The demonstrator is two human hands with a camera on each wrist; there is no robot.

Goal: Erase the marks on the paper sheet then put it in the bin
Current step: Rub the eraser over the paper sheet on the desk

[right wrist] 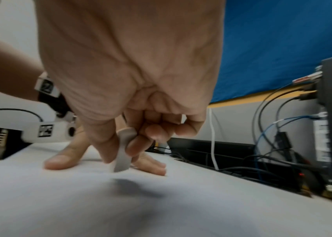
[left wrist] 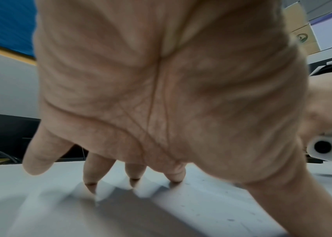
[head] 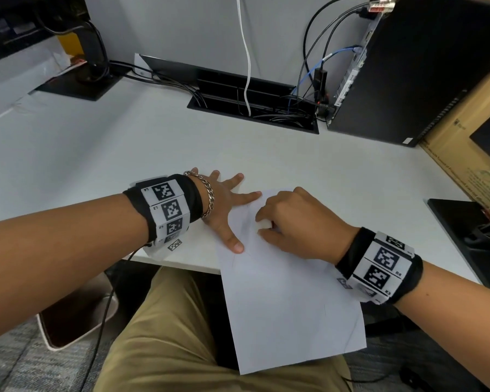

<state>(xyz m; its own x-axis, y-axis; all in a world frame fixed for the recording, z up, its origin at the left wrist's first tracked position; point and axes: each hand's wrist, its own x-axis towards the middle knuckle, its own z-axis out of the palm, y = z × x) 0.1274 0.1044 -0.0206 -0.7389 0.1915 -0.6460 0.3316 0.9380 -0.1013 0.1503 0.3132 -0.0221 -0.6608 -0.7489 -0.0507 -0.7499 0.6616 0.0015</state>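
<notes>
A white paper sheet (head: 280, 301) with faint pencil lines lies tilted on the white desk (head: 125, 142); its near half hangs past the front edge over my lap. My left hand (head: 239, 219) lies flat with fingers spread, thumb and forefinger pressing on the sheet's far left part. My right hand (head: 269, 230) pinches a small white eraser (head: 262, 224) between thumb and fingers, its tip down at the paper (right wrist: 80, 200) just right of the left thumb. The right wrist view shows the eraser (right wrist: 123, 150) upright in that pinch. A white-rimmed bin (head: 77, 321) stands on the floor at lower left.
A black computer tower (head: 408, 80) with cables stands at the back right, beside a cardboard box (head: 470, 154). An open cable tray (head: 252, 108) cuts into the desk's back. A black monitor base (head: 77, 86) sits at back left, a black object (head: 464, 236) at the right edge.
</notes>
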